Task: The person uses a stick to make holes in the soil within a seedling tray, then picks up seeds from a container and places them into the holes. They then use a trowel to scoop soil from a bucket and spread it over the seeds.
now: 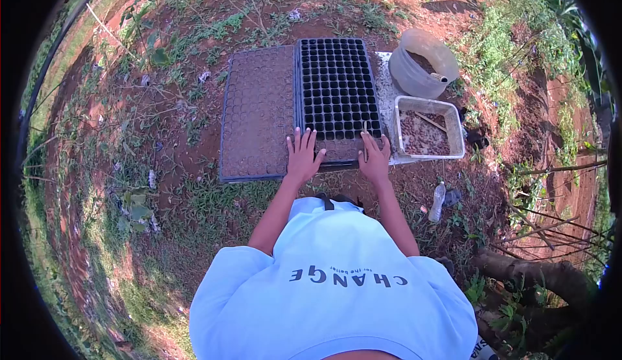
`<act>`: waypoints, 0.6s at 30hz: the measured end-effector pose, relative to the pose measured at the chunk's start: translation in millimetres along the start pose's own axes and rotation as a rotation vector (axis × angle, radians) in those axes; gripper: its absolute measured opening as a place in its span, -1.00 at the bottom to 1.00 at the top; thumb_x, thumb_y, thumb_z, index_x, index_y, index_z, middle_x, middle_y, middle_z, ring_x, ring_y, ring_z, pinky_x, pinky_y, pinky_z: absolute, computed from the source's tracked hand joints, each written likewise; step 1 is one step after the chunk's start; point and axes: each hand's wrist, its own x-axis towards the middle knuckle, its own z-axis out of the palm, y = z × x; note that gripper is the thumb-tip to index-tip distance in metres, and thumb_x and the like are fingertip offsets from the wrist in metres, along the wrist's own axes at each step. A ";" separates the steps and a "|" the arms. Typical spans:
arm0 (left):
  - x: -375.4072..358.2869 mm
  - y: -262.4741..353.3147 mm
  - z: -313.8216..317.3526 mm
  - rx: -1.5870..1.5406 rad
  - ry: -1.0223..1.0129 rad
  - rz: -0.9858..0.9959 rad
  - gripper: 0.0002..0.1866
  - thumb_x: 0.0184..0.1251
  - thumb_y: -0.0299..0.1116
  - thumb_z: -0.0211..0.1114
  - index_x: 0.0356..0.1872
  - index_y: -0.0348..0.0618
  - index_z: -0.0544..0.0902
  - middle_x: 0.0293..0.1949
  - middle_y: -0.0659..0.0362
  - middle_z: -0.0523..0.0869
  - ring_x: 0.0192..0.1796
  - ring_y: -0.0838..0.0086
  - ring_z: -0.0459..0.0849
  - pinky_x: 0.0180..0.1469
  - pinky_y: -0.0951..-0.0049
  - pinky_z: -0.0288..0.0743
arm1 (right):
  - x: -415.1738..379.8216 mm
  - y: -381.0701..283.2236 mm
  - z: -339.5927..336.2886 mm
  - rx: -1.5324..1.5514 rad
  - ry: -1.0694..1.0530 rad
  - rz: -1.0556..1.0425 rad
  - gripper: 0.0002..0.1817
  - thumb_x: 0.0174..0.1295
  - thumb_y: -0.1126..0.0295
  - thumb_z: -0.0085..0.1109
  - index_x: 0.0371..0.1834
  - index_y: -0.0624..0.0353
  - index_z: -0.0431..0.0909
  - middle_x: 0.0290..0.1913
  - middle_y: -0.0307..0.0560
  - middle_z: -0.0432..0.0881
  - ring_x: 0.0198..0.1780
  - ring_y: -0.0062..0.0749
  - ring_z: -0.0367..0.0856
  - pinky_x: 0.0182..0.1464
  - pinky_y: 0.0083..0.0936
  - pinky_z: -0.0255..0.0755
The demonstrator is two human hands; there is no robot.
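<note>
A black seedling tray (337, 88) with rows of unfilled cells lies in front of me. Along its near end shows a strip of brown soil (340, 148). My left hand (302, 157) rests at the tray's near left corner, fingers stretched forward and thumb out over the soil strip. At the near right corner is my right hand (374, 157), palm down with its fingers apart. A thin pale sliver (365, 126) shows just beyond its fingertips. To the left, a second tray (257, 111) is filled level with brown soil and faint cell outlines show on it.
Right of the trays, a cloudy plastic tub (423, 68) and a white rectangular container (429, 127) with reddish seed-like bits and a stick stand on a speckled white board (385, 88). A plastic bottle (437, 202) lies on the weedy ground near a thick branch (538, 276).
</note>
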 end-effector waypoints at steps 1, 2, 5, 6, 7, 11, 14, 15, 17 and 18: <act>2.7 0.5 1.0 -0.009 0.032 0.007 -0.29 0.46 0.08 -0.06 0.46 -0.17 0.15 0.48 0.00 0.13 0.58 0.01 -0.19 0.50 -0.21 -0.38 | 1.9 0.6 -0.3 -0.001 0.003 0.002 -0.36 0.17 0.34 0.17 0.39 -0.07 0.33 0.38 -0.16 0.40 0.41 0.20 0.10 0.44 0.01 -0.01; 5.1 0.7 1.8 -0.009 0.032 0.012 -0.29 0.46 0.08 -0.06 0.46 -0.17 0.15 0.48 0.00 0.13 0.58 0.01 -0.19 0.50 -0.21 -0.38 | 4.3 1.4 -0.5 -0.008 -0.010 0.010 -0.35 0.16 0.34 0.17 0.40 -0.08 0.33 0.39 -0.16 0.38 0.42 0.20 0.09 0.44 0.02 0.00; 12.1 5.0 -1.3 -0.049 0.053 0.017 -0.32 0.45 0.02 0.02 0.46 -0.14 0.17 0.49 0.00 0.12 0.57 0.01 -0.17 0.52 -0.14 -0.35 | 11.6 11.3 5.7 -0.026 -0.030 0.025 -0.34 0.15 0.32 0.19 0.40 -0.10 0.33 0.42 -0.17 0.34 0.43 0.21 0.07 0.43 0.04 0.02; 14.5 5.4 -0.2 -0.052 0.055 0.014 -0.33 0.45 -0.01 0.03 0.45 -0.14 0.19 0.48 -0.01 0.13 0.57 0.00 -0.16 0.52 -0.14 -0.33 | 15.0 12.8 6.4 -0.035 -0.041 0.030 -0.34 0.15 0.32 0.19 0.40 -0.10 0.33 0.43 -0.17 0.33 0.44 0.21 0.06 0.43 0.05 0.02; 16.9 5.3 0.5 -0.055 0.056 0.012 -0.35 0.44 -0.04 0.05 0.44 -0.14 0.21 0.48 -0.01 0.14 0.57 0.00 -0.16 0.52 -0.14 -0.32 | 17.8 14.1 7.0 -0.035 -0.036 0.033 -0.34 0.15 0.32 0.19 0.40 -0.10 0.33 0.43 -0.17 0.33 0.44 0.21 0.06 0.43 0.05 0.02; 23.9 7.6 4.2 -0.061 0.073 0.042 -0.39 0.44 -0.08 0.06 0.42 -0.14 0.25 0.47 -0.02 0.16 0.57 0.01 -0.14 0.52 -0.12 -0.31 | 21.4 18.9 7.6 -0.047 -0.059 0.030 -0.34 0.15 0.29 0.21 0.39 -0.12 0.33 0.47 -0.15 0.26 0.45 0.19 0.05 0.43 0.07 0.01; 31.7 15.7 9.0 -0.095 0.117 0.052 -0.44 0.42 -0.15 0.10 0.37 -0.14 0.31 0.44 -0.02 0.21 0.56 -0.01 -0.12 0.53 -0.06 -0.24 | 19.8 21.1 2.1 -0.025 -0.029 0.059 -0.34 0.16 0.24 0.22 0.39 -0.12 0.32 0.48 -0.11 0.22 0.46 0.19 0.03 0.43 0.08 -0.01; 32.8 21.8 10.2 -0.098 0.107 0.074 -0.44 0.42 -0.15 0.10 0.37 -0.14 0.31 0.44 -0.02 0.21 0.56 -0.01 -0.12 0.53 -0.06 -0.24 | 17.2 21.8 0.2 -0.018 -0.024 0.074 -0.35 0.17 0.22 0.23 0.39 -0.11 0.33 0.49 -0.10 0.20 0.46 0.19 0.03 0.44 0.08 -0.02; 35.1 35.3 14.1 -0.123 0.109 0.093 -0.46 0.40 -0.19 0.12 0.35 -0.15 0.33 0.42 -0.03 0.24 0.56 -0.01 -0.09 0.53 -0.07 -0.22 | 14.4 25.9 -3.6 -0.018 -0.027 0.108 -0.36 0.19 0.18 0.22 0.39 -0.09 0.33 0.49 -0.07 0.19 0.47 0.18 0.02 0.45 0.05 -0.03; 36.0 43.3 14.6 -0.157 0.118 0.126 -0.49 0.38 -0.24 0.14 0.32 -0.15 0.36 0.42 -0.03 0.25 0.55 -0.01 -0.07 0.52 -0.08 -0.20 | 13.8 28.3 -6.0 0.005 -0.012 0.120 -0.37 0.19 0.19 0.21 0.38 -0.07 0.33 0.49 -0.06 0.20 0.48 0.17 0.02 0.45 0.03 -0.03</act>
